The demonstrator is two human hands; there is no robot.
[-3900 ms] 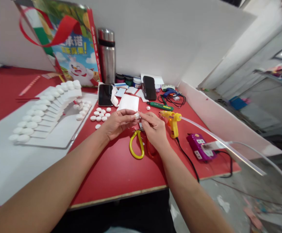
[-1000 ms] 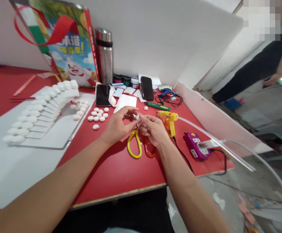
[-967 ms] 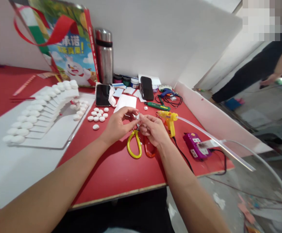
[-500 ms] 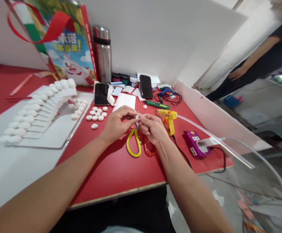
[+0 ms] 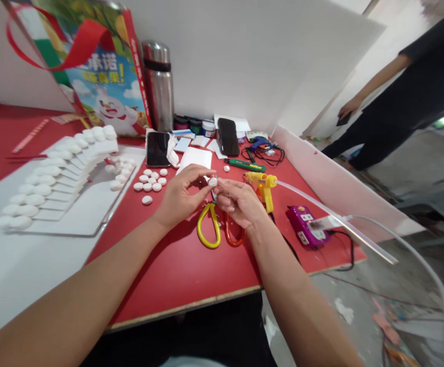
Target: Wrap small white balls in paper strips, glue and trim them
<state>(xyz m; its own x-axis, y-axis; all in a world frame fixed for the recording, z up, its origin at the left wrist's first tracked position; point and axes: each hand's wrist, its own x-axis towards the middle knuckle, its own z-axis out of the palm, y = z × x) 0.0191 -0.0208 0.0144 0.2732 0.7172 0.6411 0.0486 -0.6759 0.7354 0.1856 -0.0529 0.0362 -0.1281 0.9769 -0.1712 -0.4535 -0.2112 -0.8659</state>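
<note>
A small white rounded piece (image 5: 212, 181) is pinched at the fingertips of both hands, above the table. My left hand (image 5: 181, 196) holds it between thumb and index finger from the left. From the right, my right hand (image 5: 239, 200) grips it with its fingertips, the other fingers curled in. Under my hands lie scissors with one yellow handle (image 5: 209, 227) and one red handle (image 5: 234, 233); their blades are mostly hidden. To the left of my left hand sit several white rounded pieces (image 5: 149, 181) like the one held, with one apart (image 5: 147, 200).
A white stepped, curved model (image 5: 69, 173) edged with white lumps stands at left. At right are a yellow glue gun (image 5: 262, 181) with a long glue stick, a green cutter (image 5: 244, 164) and a purple power socket (image 5: 308, 227). Phones, a flask (image 5: 160, 86) and a bag stand behind. A person stands at right.
The white piece now shows more between my fingertips, and my left thumb and index finger are slightly further apart. The person at right has shifted, and a dark object shows in their hand.
</note>
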